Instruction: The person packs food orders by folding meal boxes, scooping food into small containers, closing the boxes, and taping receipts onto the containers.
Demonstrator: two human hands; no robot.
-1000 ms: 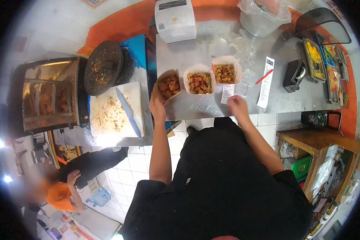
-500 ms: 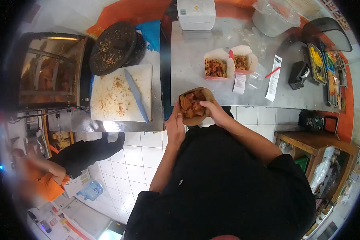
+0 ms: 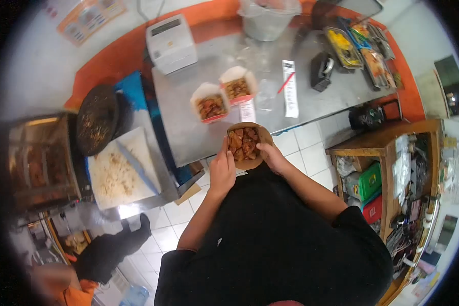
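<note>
Kraft-paper food box (image 3: 247, 165) sits between my two hands, at the near edge of the table and just in front of my black shirt. My left grip (image 3: 222, 171) is closed along its left wall, fingers pressed to the side; my right grip (image 3: 274, 157) clasps the opposite wall, with the thumb over the rim beside the glazed meat pieces (image 3: 244, 143). I take it that holding from both sides keeps the soft walls from spreading and the open top upright, so nothing tips out.

Beyond it lies a printed slip (image 3: 247, 110), next to two white-and-red cartons filled with food: the left carton (image 3: 197, 97) and the right carton (image 3: 251, 83), side by side, probably so that slip and food stay matched. To the right on the table (image 3: 176, 125), a red pen (image 3: 286, 82) lies across a long receipt (image 3: 290, 102), perhaps for marking it. Farther back stands a label printer (image 3: 172, 47).

Compared with half a second ago, the box is farther right along the table edge, closer to the slip. A second ago it stood at the table's left end with only my left hand on it.
</note>
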